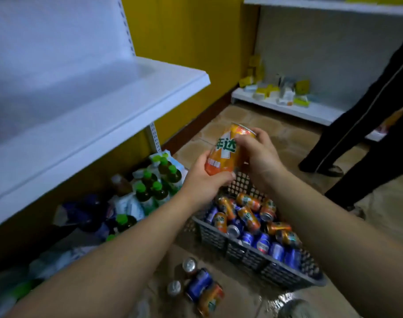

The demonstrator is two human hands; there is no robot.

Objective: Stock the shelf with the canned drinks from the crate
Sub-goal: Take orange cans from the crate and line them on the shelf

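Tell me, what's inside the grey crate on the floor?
The crate holds orange cans and blue cans, lying in a jumble. Anything beneath that top layer is covered, and the right forearm hides part of the crate's right side.

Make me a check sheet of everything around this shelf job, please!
Surface: white shelf at left; tiled floor below.
Job's things: orange can held up in both hands; crate holds jumbled orange and blue cans.
Clutter: loose cans on the floor beside the crate; green-capped bottles under the shelf.
Hands: left hand grips the can's bottom; right hand grips its top.
Cables: nothing seen.
Surroundings: yellow wall; another person's legs at right; far shelf with small boxes.
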